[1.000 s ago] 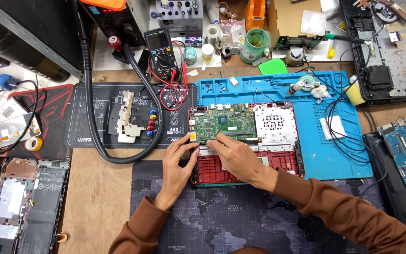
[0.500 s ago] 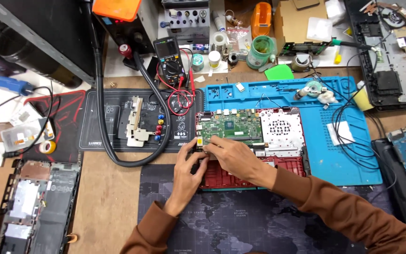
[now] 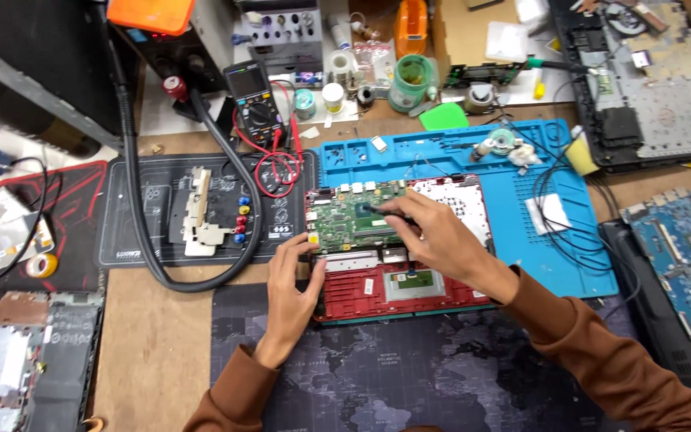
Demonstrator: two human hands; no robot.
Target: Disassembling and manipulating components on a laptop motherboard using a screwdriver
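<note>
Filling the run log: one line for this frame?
left hand: steadies red laptop base at left edge | right hand: fingertips on green circuit board | under: blue mat

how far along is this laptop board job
Done: the red laptop shell lies open, its green circuit board bared. In hand: the right hand holds a thin dark tool on the board, while the left hand steadies the shell's left edge. Left: the board sits in the shell, nothing closed up.
</note>
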